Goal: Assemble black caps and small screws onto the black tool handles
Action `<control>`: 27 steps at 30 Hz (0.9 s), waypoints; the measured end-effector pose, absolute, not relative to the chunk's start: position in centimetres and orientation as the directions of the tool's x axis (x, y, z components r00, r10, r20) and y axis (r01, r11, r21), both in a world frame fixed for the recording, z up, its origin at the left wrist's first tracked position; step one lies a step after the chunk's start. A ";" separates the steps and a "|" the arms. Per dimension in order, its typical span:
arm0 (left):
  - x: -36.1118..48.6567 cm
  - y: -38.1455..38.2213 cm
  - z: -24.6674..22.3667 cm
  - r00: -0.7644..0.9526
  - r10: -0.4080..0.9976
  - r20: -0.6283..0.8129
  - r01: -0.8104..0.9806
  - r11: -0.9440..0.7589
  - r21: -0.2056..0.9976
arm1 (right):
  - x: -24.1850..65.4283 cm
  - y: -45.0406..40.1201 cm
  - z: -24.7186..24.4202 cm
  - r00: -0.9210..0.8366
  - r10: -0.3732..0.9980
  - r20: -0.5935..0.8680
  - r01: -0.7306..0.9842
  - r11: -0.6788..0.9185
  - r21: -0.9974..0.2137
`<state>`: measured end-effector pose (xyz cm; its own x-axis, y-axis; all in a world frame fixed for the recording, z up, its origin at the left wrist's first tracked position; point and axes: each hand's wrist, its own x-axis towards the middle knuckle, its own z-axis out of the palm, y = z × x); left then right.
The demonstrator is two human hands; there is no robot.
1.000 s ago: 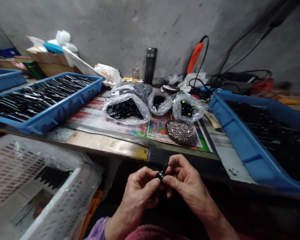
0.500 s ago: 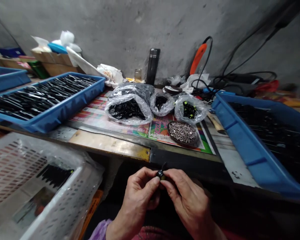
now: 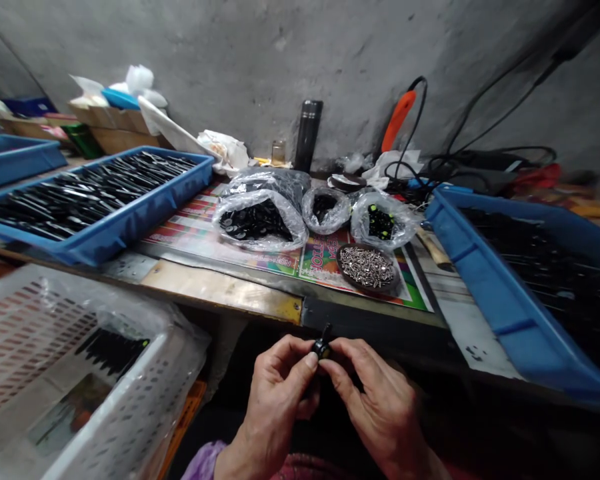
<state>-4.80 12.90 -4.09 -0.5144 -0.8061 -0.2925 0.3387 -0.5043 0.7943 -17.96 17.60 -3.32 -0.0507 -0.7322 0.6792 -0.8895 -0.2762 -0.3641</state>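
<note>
The person's left hand [image 3: 277,393] and right hand [image 3: 375,400] are meeting just off the near edge of a worn, metal-faced table [image 3: 220,290]. Both grips are pressed together, pinching a small black cylindrical part [image 3: 323,348] between thumbs and fingertips, with a thin black stem rising from it. Working at the fingertips with both hands close together looks like the steadiest way to handle so small a piece, and an even pinch should keep it from slipping into the dark space below.

On the table, a shallow blue plastic tray [image 3: 145,213] of long black pieces is lying far left, and a matching blue plastic tray [image 3: 495,293] is lying right. Between them, a clear plastic bag of flat black pieces [image 3: 260,220] is resting on a colourful printed sheet [image 3: 280,263], beside a round dark dish of silver screws [image 3: 367,268]. A white perforated plastic basket [image 3: 130,393] lined with clear plastic is sitting near left, holding black pieces.
</note>
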 end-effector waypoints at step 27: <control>-4.8 12.8 -4.4 -0.484 -0.829 -0.281 0.359 -0.481 0.800 | -17.6 16.8 -4.0 -0.067 -0.718 0.692 -0.919 -0.226 -0.323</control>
